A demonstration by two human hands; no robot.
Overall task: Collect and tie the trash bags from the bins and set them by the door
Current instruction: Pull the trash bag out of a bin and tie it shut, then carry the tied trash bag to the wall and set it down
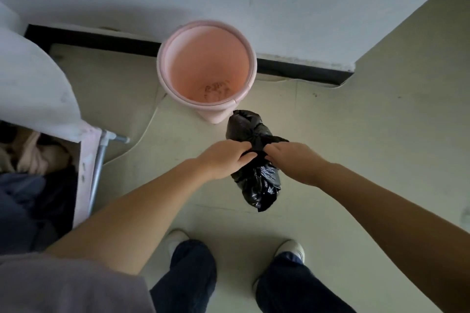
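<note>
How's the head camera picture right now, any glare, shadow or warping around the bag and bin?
Head view: dim, soft light; small glints on the black trash bag, no heavy glare. The pink bin throws a faint shadow on the wall behind it. Wide-angle warping bends the dark baseboard and stretches the forearms. Left hand and right hand look reasonably sharp; the frame edges are softer.

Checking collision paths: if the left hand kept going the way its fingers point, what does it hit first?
The left hand points right, fingers gripping the black trash bag at its gathered middle. Beyond the bag, it would likely meet the right hand, which pinches the same spot.
</note>
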